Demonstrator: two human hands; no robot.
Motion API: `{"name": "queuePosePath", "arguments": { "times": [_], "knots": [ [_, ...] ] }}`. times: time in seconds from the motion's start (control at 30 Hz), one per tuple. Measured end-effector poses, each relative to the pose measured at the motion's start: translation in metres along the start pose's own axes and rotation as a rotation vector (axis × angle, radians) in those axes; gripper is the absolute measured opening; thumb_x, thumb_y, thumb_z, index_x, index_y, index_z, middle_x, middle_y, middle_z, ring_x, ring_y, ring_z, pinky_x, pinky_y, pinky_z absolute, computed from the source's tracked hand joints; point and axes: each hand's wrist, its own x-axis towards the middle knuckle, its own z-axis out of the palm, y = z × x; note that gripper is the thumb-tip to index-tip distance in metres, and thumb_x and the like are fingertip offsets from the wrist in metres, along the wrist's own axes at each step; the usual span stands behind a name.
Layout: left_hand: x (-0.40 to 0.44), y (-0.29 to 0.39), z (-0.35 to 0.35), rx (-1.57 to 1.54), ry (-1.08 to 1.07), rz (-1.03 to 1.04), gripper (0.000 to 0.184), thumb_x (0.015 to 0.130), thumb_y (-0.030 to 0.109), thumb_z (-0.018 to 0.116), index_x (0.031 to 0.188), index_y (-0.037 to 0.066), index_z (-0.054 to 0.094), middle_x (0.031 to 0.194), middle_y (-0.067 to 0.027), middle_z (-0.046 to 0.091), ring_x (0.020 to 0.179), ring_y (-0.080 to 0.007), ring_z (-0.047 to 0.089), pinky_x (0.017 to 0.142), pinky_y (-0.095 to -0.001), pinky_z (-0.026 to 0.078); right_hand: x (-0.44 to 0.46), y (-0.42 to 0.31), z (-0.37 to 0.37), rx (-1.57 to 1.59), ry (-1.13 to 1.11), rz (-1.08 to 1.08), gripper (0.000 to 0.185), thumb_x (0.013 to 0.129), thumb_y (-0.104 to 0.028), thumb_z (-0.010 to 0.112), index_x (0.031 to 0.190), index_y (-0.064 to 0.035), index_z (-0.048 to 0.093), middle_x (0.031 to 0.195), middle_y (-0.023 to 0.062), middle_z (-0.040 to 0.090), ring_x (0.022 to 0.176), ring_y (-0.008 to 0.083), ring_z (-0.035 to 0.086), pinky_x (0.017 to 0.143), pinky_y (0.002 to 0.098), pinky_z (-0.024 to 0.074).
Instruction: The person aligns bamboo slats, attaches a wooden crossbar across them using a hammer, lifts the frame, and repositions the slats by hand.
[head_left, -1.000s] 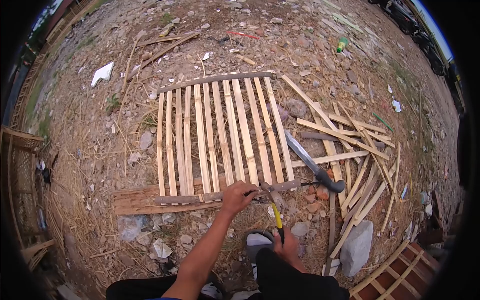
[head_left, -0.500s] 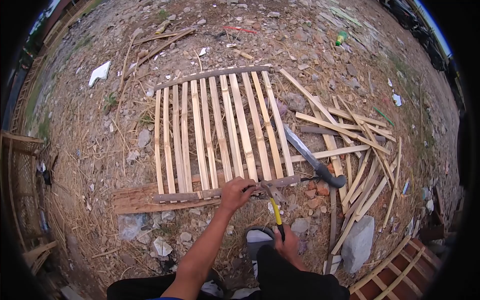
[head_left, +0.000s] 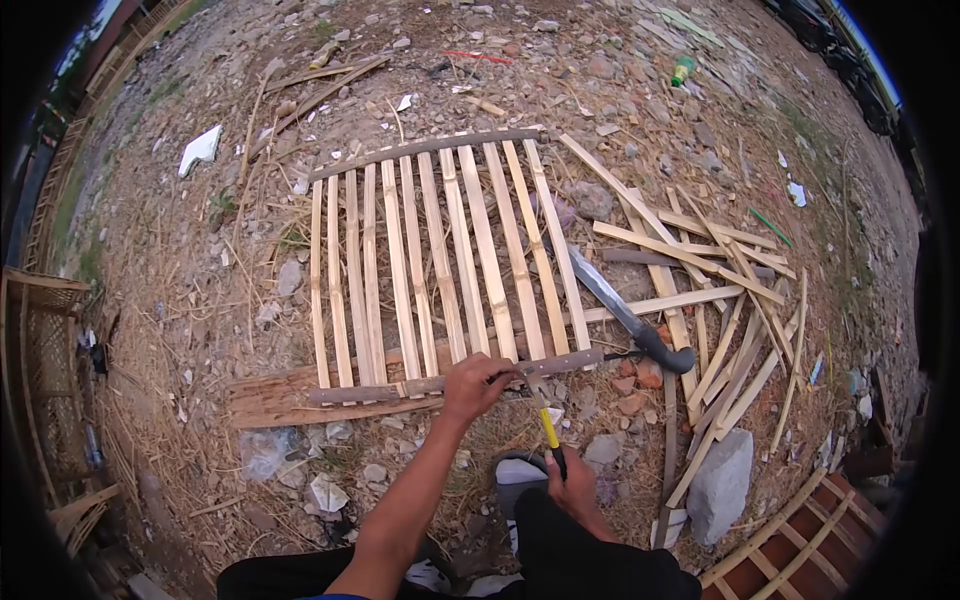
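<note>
A frame of pale bamboo slats [head_left: 400, 270] lies on the ground between two darker crossbars. My left hand [head_left: 474, 387] is closed at the near crossbar [head_left: 380, 393], its fingers pinched; whatever they grip is too small to make out. My right hand [head_left: 574, 482] is wrapped round the black grip of a hammer [head_left: 549, 427] with a yellow shaft. The hammer's head rests at the near crossbar, just right of my left fingertips. Beneath the frame's near edge is a weathered brown board [head_left: 270, 400].
Right of the frame lies a machete [head_left: 610, 298] with a dark handle, beside a pile of loose bamboo strips [head_left: 740, 300]. A large grey stone [head_left: 720, 487] and a lattice panel [head_left: 800, 545] are at the lower right. A green bottle [head_left: 683, 71] lies farther off.
The hammer's shaft has tilted slightly, while its head stays near the crossbar. My left hand remains pinched at almost the same spot. The camera view has shifted a little.
</note>
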Motion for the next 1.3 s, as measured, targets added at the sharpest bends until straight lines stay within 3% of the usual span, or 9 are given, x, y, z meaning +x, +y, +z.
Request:
{"name": "queuePosePath", "arguments": {
  "times": [0.07,0.17,0.33,0.43,0.83,1.03,1.13,1.3],
  "knots": [
    [0.0,-0.003,0.001,-0.011,0.006,0.006,0.019,0.078,0.006,0.083,0.096,0.012,0.079,0.082,-0.0089,0.071,0.072,-0.0231,0.071,0.064,-0.0353,0.056,0.001,0.007,0.006,-0.013,0.04,-0.049,0.023,0.096,-0.018,0.066,0.111,-0.0011,0.062,0.076,0.0213,0.064,0.069,0.0426,0.066,0.06,0.0454,0.0502],
    [-0.002,-0.005,0.003,-0.024,0.015,0.021,0.018,0.078,0.008,0.083,0.095,0.013,0.079,0.081,-0.0081,0.07,0.071,-0.0237,0.07,0.062,-0.0362,0.055,-0.001,-0.01,-0.002,0.038,-0.019,0.06,0.03,0.098,-0.021,0.063,0.12,-0.0001,0.061,0.088,0.0262,0.067,0.084,0.0474,0.067,0.071,0.0498,0.0518],
    [0.0,0.001,-0.001,0.001,0.006,0.002,0.015,0.079,0.013,0.083,0.093,0.016,0.079,0.077,-0.0059,0.068,0.068,-0.0239,0.067,0.06,-0.0379,0.053,0.001,-0.008,-0.003,0.019,-0.026,0.044,0.03,0.098,-0.021,0.063,0.12,-0.0004,0.061,0.088,0.0259,0.067,0.084,0.0474,0.067,0.071,0.0502,0.0518],
    [0.0,0.002,-0.002,0.011,-0.019,-0.028,0.019,0.077,0.007,0.084,0.095,0.011,0.078,0.08,-0.0094,0.07,0.071,-0.0246,0.071,0.063,-0.0361,0.056,0.002,-0.004,0.0,-0.008,-0.042,0.05,0.03,0.098,-0.021,0.063,0.12,-0.0004,0.061,0.088,0.0259,0.067,0.084,0.0474,0.067,0.071,0.0502,0.0519],
    [0.0,0.001,0.0,-0.013,0.018,-0.007,0.018,0.076,0.007,0.084,0.092,0.01,0.078,0.078,-0.0085,0.069,0.07,-0.024,0.07,0.062,-0.0359,0.055,-0.001,0.0,0.004,0.008,-0.025,0.051,0.03,0.097,-0.02,0.064,0.121,-0.0012,0.061,0.089,0.0259,0.067,0.085,0.0475,0.067,0.071,0.0497,0.0525],
    [-0.001,-0.001,0.002,0.016,0.023,0.002,0.016,0.078,0.012,0.083,0.094,0.015,0.08,0.079,-0.0062,0.07,0.07,-0.0243,0.068,0.061,-0.0381,0.054,0.0,-0.011,-0.003,0.044,-0.004,0.015,0.029,0.097,-0.018,0.064,0.12,-0.0009,0.062,0.088,0.0257,0.067,0.084,0.0473,0.067,0.071,0.0496,0.0526],
    [0.002,0.006,-0.002,0.011,-0.003,-0.005,0.018,0.075,0.008,0.084,0.092,0.01,0.078,0.078,-0.0093,0.069,0.069,-0.0249,0.069,0.062,-0.0371,0.055,0.004,-0.012,-0.003,0.014,-0.026,0.018,0.028,0.097,-0.017,0.064,0.119,-0.0002,0.062,0.087,0.0254,0.067,0.083,0.0469,0.067,0.07,0.049,0.0526],
    [-0.001,0.001,0.0,0.031,0.009,0.022,0.019,0.076,0.007,0.084,0.094,0.01,0.078,0.076,-0.0087,0.068,0.068,-0.0244,0.069,0.061,-0.0369,0.054,0.001,-0.009,0.001,0.036,0.032,-0.021,0.028,0.097,-0.016,0.065,0.119,0.0005,0.062,0.086,0.0249,0.067,0.08,0.0464,0.067,0.068,0.0478,0.0527]
  ]
}}
